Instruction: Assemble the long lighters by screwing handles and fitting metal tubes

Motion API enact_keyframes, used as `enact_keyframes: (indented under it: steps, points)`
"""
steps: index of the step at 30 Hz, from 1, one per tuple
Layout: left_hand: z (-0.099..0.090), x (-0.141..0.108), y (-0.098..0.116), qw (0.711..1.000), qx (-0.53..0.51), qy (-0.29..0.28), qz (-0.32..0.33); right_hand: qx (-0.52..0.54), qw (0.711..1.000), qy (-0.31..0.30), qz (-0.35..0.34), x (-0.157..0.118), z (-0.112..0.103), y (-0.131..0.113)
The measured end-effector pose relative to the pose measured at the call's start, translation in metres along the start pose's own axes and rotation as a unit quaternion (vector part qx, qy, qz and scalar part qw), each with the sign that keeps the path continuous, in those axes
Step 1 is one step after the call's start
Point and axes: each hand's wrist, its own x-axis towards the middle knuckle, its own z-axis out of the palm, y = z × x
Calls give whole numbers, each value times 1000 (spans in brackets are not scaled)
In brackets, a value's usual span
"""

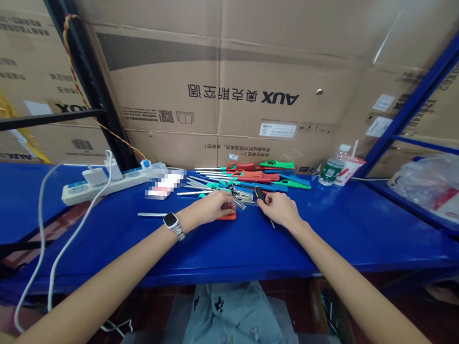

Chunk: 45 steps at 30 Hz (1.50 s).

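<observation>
My right hand [279,208] is closed round a small screwdriver [258,193] with a black and yellow handle. Its thin shaft slants down below my fingers toward the table. My left hand [217,207], a watch on its wrist, has curled fingers pressed together beside small metal parts [243,196]; whatever they pinch is hidden. Under that hand lies a long-necked lighter with an orange-red body [227,217], its metal tube [150,215] pointing left. Behind both hands is a pile of similar gas lighters [248,175] in red, green and blue, with loose metal tubes among them.
A power strip [113,181] with plugs and white cables sits at the left of the blue table [326,233]. At the back right stand a water bottle [331,169] and a paper cup [350,170] with a straw. Large cardboard boxes [161,76] wall off the back.
</observation>
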Motion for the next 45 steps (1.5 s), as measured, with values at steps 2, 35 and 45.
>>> enact_keyframes:
  steps: [2, 35, 45]
  points:
    - [0, 2, 0, 1000, 3, 2, -6, -20, 1000, -8, 1, 2, 0, -1]
    - [-53, 7, -26, 948, -114, 250, -160, 690, 715, -103, -44, 25, 19, -53]
    - [-20, 5, -61, 974, -39, 187, -122, 680, 728, -83, 26, 25, 19, -44]
